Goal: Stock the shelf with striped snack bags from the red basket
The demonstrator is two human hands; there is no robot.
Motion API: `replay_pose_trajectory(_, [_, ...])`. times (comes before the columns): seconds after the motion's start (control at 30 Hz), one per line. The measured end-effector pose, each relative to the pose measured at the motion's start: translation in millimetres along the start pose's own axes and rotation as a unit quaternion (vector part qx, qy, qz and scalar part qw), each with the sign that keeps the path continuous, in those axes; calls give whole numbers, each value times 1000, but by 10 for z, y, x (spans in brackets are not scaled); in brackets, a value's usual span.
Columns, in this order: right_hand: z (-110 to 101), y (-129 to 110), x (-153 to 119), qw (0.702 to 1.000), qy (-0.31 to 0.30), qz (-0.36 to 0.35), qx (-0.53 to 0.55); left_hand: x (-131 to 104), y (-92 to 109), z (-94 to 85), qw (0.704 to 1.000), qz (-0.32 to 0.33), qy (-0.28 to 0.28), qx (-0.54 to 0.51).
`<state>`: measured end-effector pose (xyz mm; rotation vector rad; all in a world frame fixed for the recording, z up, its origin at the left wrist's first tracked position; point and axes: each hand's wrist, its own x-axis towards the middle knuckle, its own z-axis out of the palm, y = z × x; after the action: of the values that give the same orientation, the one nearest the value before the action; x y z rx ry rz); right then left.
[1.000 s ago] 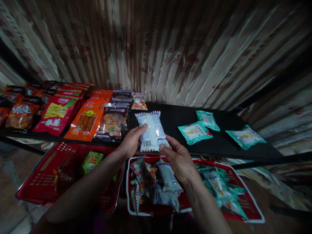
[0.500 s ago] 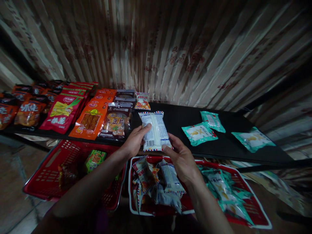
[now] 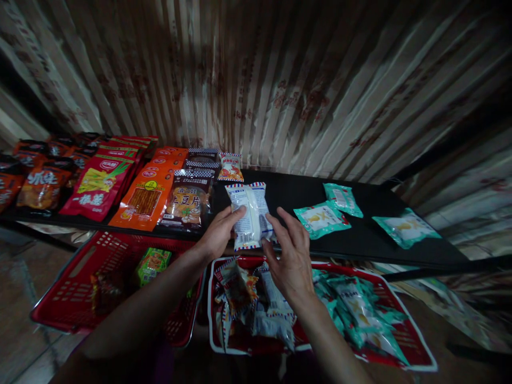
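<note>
A white snack bag with red-and-blue striped ends shows its printed back above the front edge of the black shelf. My left hand grips its left side, thumb on top. At its right side my right hand has its fingers spread, with fingertips near or touching the edge. Behind it on the shelf stands a similar bag, front showing. Beneath my hands, a red basket with a white rim contains striped bags and teal bags.
Dark potato-snack bags, orange bags, red bags and black-and-orange bags line the shelf's left. Teal bags lie to the right. Another red basket at lower left holds a green packet.
My right hand has loosened from the white bag and its fingers have spread. My left hand still holds the bag. The view has shifted slightly.
</note>
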<state>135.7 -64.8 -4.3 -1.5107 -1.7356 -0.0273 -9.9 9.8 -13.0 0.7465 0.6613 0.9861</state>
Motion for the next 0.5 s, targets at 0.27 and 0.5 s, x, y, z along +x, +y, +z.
replay_pose_trajectory(0.27, [111,67,-5,892,-22,312,326,-4,70,12,999,-11,-9,-41])
replay_pose_trajectory(0.5, [111,126,41,797,43,386,463,-93,60,52,991,-43,-122,-27])
